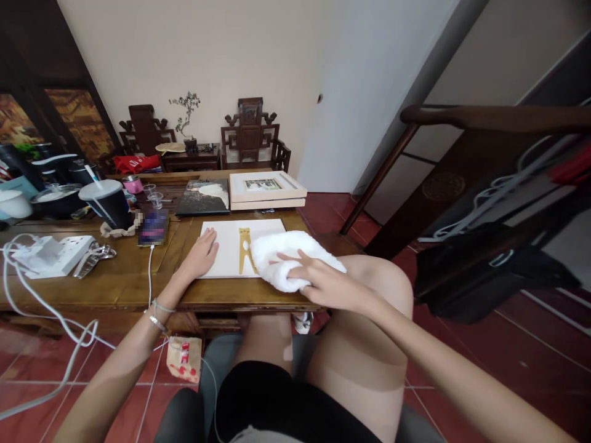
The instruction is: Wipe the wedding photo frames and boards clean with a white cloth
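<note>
A white canvas (pixel 221 252) with a painted tan cat figure (pixel 244 246) lies flat at the front of the wooden table. My left hand (pixel 204 253) rests with fingers stretched out on the canvas's left edge. Over its right part spreads a fluffy white cloth (pixel 290 246), hiding that side and some of the cat. My right hand (pixel 318 280) grips the near edge of this cloth, its thumb and some fingers around a fold. The cloth hangs slightly past the table's right corner, close to my knee.
Behind the canvas lie a dark picture (pixel 203 197) and stacked pale frames (pixel 268 187). To the left are a charging phone (pixel 153 229), a lidded cup (pixel 108 203) with a straw, and a power strip (pixel 58 255) with trailing cables. A paper bag (pixel 184 357) stands below.
</note>
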Available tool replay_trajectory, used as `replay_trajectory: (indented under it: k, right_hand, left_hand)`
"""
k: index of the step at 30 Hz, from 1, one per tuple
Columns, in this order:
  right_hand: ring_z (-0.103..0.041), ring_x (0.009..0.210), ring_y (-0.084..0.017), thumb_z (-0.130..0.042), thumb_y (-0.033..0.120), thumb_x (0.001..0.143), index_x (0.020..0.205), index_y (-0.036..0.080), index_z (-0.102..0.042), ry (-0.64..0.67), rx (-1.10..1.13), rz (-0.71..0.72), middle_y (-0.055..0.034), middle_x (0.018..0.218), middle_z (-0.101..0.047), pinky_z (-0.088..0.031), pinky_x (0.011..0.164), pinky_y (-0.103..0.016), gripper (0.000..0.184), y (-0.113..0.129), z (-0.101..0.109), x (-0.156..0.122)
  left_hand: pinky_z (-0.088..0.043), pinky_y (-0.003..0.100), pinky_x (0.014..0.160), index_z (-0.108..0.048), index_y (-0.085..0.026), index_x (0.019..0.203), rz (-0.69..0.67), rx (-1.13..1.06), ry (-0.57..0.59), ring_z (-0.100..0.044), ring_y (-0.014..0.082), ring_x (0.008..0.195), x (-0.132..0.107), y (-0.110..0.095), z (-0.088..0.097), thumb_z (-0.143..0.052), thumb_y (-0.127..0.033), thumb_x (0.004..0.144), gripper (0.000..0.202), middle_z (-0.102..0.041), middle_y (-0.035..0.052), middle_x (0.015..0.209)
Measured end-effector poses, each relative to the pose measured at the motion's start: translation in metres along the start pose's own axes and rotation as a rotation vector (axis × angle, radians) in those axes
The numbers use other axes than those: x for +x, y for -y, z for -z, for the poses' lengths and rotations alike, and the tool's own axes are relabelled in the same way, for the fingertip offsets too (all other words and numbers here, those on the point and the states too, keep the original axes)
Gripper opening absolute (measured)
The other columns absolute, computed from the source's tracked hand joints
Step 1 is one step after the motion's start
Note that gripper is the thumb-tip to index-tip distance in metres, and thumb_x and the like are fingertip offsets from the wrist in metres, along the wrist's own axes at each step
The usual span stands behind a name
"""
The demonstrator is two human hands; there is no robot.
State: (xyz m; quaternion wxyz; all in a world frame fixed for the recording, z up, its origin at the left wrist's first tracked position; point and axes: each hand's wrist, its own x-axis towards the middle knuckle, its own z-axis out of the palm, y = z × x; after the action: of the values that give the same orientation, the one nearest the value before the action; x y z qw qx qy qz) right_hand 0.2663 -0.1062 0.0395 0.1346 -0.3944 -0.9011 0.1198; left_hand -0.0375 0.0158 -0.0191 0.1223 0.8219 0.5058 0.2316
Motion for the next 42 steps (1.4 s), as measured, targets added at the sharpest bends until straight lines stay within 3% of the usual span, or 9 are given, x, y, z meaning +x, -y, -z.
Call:
replay_trajectory:
  k: [5, 11, 14, 17, 22, 26, 31, 37, 42]
  right_hand:
    - [-0.033, 0.141, -0.033, -0.047, 0.01, 0.077, 0.098, 0.02, -0.064, -0.049, -0.03, -0.072, -0.0114, 0.145, -0.049, -0.026, 0.108, -0.064, 0.029, -0.032, 0.0, 0.053]
    - [-0.061, 0.108, -0.032, -0.042, 0.021, 0.09, 0.101, 0.015, -0.062, -0.037, -0.184, -0.148, -0.0169, 0.112, -0.067, -0.034, 0.1, -0.052, 0.024, -0.079, 0.0, 0.111]
    - [-0.061, 0.102, -0.032, -0.04, 0.02, 0.089, 0.102, 0.014, -0.06, -0.041, -0.202, -0.144, -0.0159, 0.104, -0.068, -0.036, 0.097, -0.051, 0.025, -0.082, -0.002, 0.11]
    - [-0.06, 0.103, -0.032, -0.042, 0.013, 0.082, 0.098, 0.016, -0.059, -0.018, -0.183, -0.095, -0.0136, 0.101, -0.068, -0.035, 0.098, -0.051, 0.024, -0.072, -0.008, 0.086]
    - [-0.057, 0.108, -0.03, -0.046, 0.01, 0.074, 0.091, 0.021, -0.059, -0.009, -0.126, -0.004, -0.0094, 0.105, -0.065, -0.031, 0.104, -0.049, 0.024, -0.028, -0.008, 0.017]
    - [-0.06, 0.095, -0.028, -0.042, 0.009, 0.076, 0.087, 0.022, -0.057, 0.056, -0.132, -0.077, -0.0062, 0.081, -0.063, -0.043, 0.089, -0.04, 0.023, 0.002, 0.007, -0.007]
    - [-0.06, 0.079, -0.025, -0.041, 0.012, 0.081, 0.086, 0.02, -0.057, -0.001, -0.122, -0.113, -0.0054, 0.074, -0.062, -0.043, 0.081, -0.034, 0.018, -0.017, 0.019, 0.038]
    - [-0.059, 0.096, -0.028, -0.043, 0.026, 0.09, 0.095, 0.018, -0.06, -0.003, -0.044, -0.239, -0.0122, 0.102, -0.068, -0.041, 0.085, -0.034, 0.021, -0.065, 0.024, 0.106]
    - [-0.059, 0.088, -0.027, -0.045, 0.025, 0.088, 0.093, 0.017, -0.06, -0.007, -0.129, -0.199, -0.0125, 0.096, -0.068, -0.04, 0.079, -0.033, 0.019, -0.077, 0.012, 0.105]
  left_hand:
    - [-0.023, 0.048, 0.118, -0.045, -0.011, 0.14, -0.015, -0.009, 0.002, -0.028, 0.026, 0.145, 0.0, 0.004, -0.001, -0.035, -0.035, 0.093, 0.053, -0.038, 0.0154, 0.152]
    - [-0.024, 0.047, 0.118, -0.047, -0.008, 0.138, 0.004, -0.016, 0.006, -0.029, 0.026, 0.144, -0.001, 0.001, 0.002, -0.036, -0.035, 0.093, 0.054, -0.037, 0.0177, 0.151]
    - [-0.025, 0.047, 0.118, -0.048, -0.01, 0.137, 0.01, -0.022, -0.006, -0.03, 0.0258, 0.144, -0.001, 0.0, 0.003, -0.037, -0.034, 0.092, 0.052, -0.039, 0.0162, 0.151]
    - [-0.025, 0.046, 0.118, -0.048, -0.012, 0.137, 0.0, -0.013, -0.008, -0.031, 0.0252, 0.143, -0.001, 0.0, 0.003, -0.037, -0.034, 0.093, 0.051, -0.041, 0.0142, 0.15]
    - [-0.025, 0.047, 0.118, -0.047, -0.012, 0.138, -0.001, 0.009, -0.007, -0.031, 0.026, 0.143, 0.0, 0.0, 0.001, -0.035, -0.034, 0.093, 0.052, -0.041, 0.0142, 0.15]
    - [-0.024, 0.047, 0.118, -0.046, -0.009, 0.138, 0.01, 0.009, 0.004, -0.03, 0.0266, 0.144, 0.001, -0.001, -0.001, -0.035, -0.032, 0.092, 0.052, -0.038, 0.0164, 0.151]
    - [-0.022, 0.046, 0.119, -0.046, -0.007, 0.138, 0.02, 0.0, 0.017, -0.028, 0.0268, 0.145, 0.0, -0.003, 0.001, -0.036, -0.032, 0.092, 0.053, -0.037, 0.0177, 0.152]
    - [-0.023, 0.045, 0.119, -0.046, -0.008, 0.138, 0.017, 0.008, 0.02, -0.029, 0.0258, 0.144, -0.001, -0.002, 0.003, -0.035, -0.034, 0.093, 0.053, -0.038, 0.0173, 0.152]
    - [-0.024, 0.045, 0.118, -0.046, -0.008, 0.138, 0.017, 0.015, 0.019, -0.03, 0.0261, 0.144, -0.001, -0.003, 0.004, -0.035, -0.033, 0.093, 0.053, -0.038, 0.0167, 0.151]
